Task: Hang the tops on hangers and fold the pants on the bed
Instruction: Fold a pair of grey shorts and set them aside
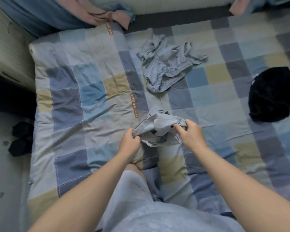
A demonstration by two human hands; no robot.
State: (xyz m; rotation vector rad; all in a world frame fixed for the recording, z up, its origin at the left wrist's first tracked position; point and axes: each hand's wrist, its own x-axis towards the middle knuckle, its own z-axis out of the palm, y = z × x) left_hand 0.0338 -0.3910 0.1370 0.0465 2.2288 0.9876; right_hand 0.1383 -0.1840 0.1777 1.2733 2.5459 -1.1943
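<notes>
The grey garment (161, 126) is bunched over the middle of the bed (73, 114), one end of its upper edge pinched in the curled fingers of the left hand (130, 143), the other in those of the right hand (191, 133). It likely needs drawing apart and shaking flat first, to show whether it is a top or pants. Beyond lie a second crumpled grey garment (167, 67) and a black garment (271, 96); the quilt's orange strip (134, 105) seems to read "BEAUTIFUL", the rest blurred.
</notes>
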